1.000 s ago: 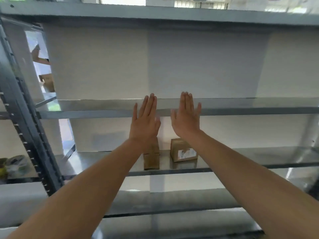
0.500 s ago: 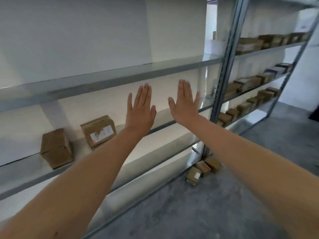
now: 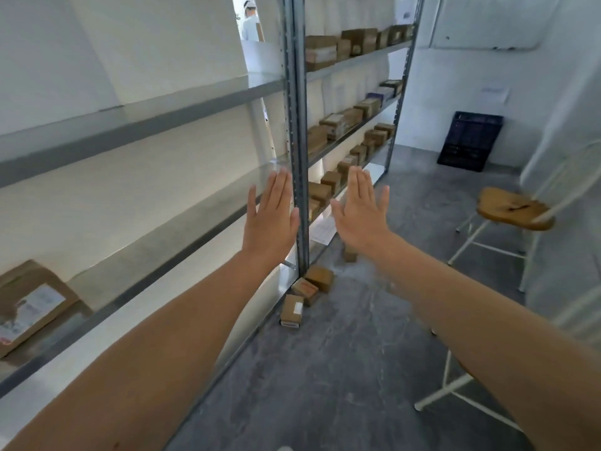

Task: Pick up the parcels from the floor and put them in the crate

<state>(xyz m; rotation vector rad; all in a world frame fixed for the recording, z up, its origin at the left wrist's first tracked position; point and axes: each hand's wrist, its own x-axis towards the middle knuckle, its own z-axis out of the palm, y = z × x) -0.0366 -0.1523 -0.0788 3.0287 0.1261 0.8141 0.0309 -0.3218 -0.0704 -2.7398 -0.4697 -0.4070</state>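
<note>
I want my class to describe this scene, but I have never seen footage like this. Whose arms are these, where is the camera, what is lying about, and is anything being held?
There is no machine here. A person wears one wide-angle camera on the head, looking forward and down, so the two bare arms are the wearer's own. The left hand and right hand are both open, with straight fingers, and hold nothing. On the grey floor, by the foot of the metal shelving, lie three cardboard parcels. A fourth parcel shows just beside the right wrist. A dark blue crate stands by the far wall. A stool with a wooden seat is on the right. More boxes sit on the shelves.
</note>
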